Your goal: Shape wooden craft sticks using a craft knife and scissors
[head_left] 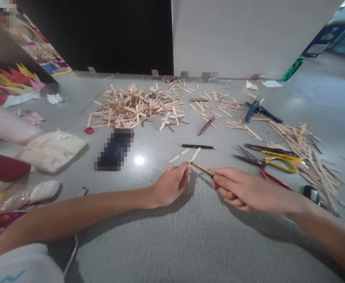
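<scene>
My left hand (172,184) pinches a wooden craft stick (195,154), its upper end sticking out past the fingertips. In my right hand (240,188) is a slim yellow-and-dark cutter knife (202,169), with its tip touching or very near the stick at my left fingertips. The exact contact is too small to make out. Just beyond my left hand lies another craft stick (178,156) with a dark mark on it. A black pen (198,146) rests behind both sticks, and farther back is a dark red, pen-like tool (206,125).
Cut sticks form a large heap (137,104) at the back, with more strips (314,161) at right. Yellow-handled scissors (281,164), a yellow-and-black cutter (275,150) and blue-handled cutters (253,111) lie right. A blurred dark rectangle (116,149), plastic packet (54,150) and white mouse (45,190) are left.
</scene>
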The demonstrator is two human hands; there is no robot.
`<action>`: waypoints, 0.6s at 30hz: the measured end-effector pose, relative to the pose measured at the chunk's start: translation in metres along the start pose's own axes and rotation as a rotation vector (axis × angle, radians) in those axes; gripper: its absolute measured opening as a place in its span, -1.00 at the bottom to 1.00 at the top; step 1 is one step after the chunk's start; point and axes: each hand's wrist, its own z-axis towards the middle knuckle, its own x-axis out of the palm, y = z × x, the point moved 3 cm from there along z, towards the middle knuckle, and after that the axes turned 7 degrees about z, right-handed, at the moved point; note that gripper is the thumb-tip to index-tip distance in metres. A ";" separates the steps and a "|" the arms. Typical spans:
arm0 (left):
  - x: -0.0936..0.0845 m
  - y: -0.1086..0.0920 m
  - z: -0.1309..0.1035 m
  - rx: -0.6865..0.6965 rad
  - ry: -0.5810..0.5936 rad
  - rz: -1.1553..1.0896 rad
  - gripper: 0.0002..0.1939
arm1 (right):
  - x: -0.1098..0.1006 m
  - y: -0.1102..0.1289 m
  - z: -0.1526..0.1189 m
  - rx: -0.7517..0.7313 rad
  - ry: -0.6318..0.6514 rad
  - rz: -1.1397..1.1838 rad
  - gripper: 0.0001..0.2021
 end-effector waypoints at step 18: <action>0.004 -0.001 -0.006 -0.016 -0.007 -0.008 -0.91 | -0.004 0.000 0.006 0.142 0.200 0.038 -0.49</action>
